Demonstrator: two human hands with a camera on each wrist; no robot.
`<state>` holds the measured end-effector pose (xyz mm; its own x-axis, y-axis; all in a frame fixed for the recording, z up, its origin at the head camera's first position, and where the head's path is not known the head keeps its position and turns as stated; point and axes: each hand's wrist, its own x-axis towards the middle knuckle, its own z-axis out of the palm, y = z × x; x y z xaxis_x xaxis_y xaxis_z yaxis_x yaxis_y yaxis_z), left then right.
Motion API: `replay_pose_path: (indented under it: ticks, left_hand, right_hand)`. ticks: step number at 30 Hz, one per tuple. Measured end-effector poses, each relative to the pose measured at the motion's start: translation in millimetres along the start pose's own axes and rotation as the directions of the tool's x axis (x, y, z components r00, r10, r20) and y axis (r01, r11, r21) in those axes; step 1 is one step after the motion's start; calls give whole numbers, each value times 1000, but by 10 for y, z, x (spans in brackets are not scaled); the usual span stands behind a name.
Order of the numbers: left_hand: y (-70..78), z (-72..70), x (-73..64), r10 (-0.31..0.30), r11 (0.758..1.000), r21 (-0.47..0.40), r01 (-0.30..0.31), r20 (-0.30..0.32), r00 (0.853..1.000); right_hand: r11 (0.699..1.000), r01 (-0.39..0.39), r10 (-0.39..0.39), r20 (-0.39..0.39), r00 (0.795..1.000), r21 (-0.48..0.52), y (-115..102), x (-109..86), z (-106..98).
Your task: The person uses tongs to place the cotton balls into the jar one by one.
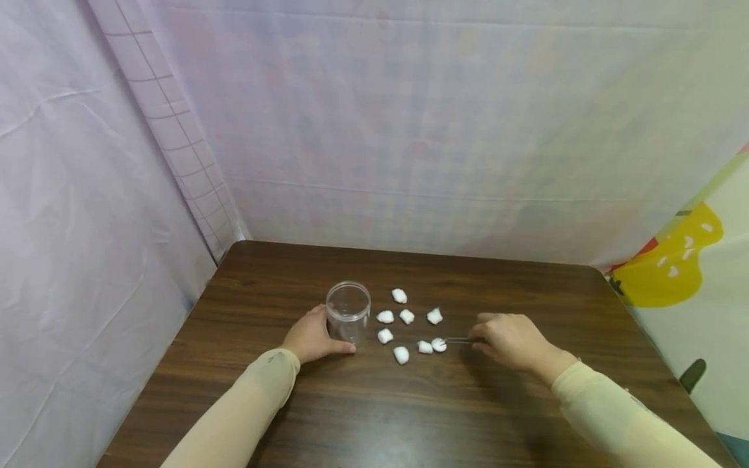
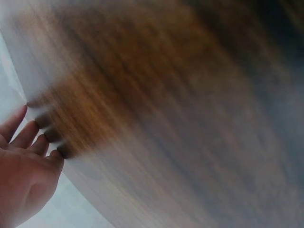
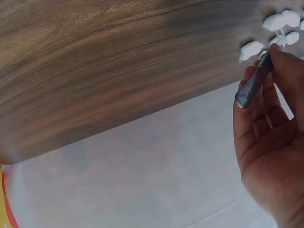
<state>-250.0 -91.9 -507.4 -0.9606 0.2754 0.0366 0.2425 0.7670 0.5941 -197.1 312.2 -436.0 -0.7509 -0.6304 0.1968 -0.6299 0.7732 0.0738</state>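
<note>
On the dark wood table stands a clear, lidless jar [image 1: 348, 317], upright. My left hand [image 1: 313, 336] is curled about its left side, thumb across the front near the base. In the left wrist view the fingers [image 2: 35, 137] are bent, and the jar cannot be made out. Metal tweezers [image 3: 255, 83] are pinched between the thumb and fingers of my right hand [image 1: 508, 338]. Their tips reach a white cotton ball [image 1: 439, 345], which lies beside another cotton ball [image 1: 425, 348]. Whether the tips grip it or only touch it, I cannot tell.
Several more cotton balls [image 1: 406, 316] lie scattered between the jar and my right hand. Behind the table [image 1: 409, 416] hangs a pale curtain [image 1: 421, 130], with a white sheet [image 1: 88, 260] along the left side and a yellow-patterned sheet [image 1: 673, 273] at the right.
</note>
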Motion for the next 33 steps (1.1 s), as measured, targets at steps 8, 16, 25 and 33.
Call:
replay_pose_path:
  ticks: [8, 16, 25, 33]
  left_hand:
    - [1, -10, -10, 13, 1000, -1, -13, -10, 1000]
    - [15, -15, -24, 23, 1000, 0, -23, -14, 1000]
    - [15, -9, -11, 27, 1000, 2, -27, -8, 1000]
    - [24, -22, -13, 30, 1000, 5, -30, -9, 1000]
  right_hand:
    - [999, 29, -29, 18, 999, -19, 13, 40, 29]
    - [998, 59, -59, 8, 998, -37, 9, 65, 53]
    - [996, 70, -70, -6, 997, -57, 28, 83, 60]
    - [996, 68, -69, -19, 997, -53, 60, 81, 50]
